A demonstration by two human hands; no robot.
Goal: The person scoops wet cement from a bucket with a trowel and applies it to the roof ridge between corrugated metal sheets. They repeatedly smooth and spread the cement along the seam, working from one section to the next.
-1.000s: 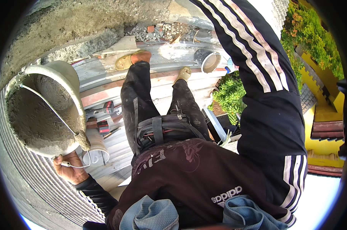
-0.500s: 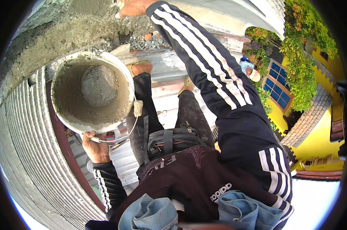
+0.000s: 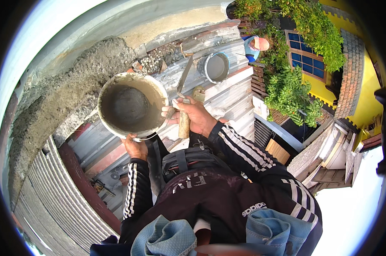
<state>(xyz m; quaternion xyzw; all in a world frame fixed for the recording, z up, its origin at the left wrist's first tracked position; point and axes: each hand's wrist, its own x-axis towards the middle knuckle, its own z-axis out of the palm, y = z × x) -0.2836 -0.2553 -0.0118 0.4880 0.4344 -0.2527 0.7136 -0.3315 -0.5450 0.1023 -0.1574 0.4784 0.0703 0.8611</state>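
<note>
Sheet-metal roofing (image 3: 233,96): lay beneath.
Left hand (image 3: 135,149): clamped the mortar bucket (image 3: 156,96) rim.
Right hand (image 3: 197,115): clasped the trowel (image 3: 184,125) handle beside it.

Your bucket (image 3: 155,99) is round and pale, its rim crusted, tilted so its mouth faces you; it sits in your left grip (image 3: 136,148) at the near side. Inside, a smooth, damp-looking grey mound of mortar (image 3: 127,104) fills the middle, with more smeared up the walls. Just right of it, your right grip (image 3: 196,116) holds the trowel (image 3: 185,77), wooden handle near, narrow-looking dark metal blade pointing far.
</note>
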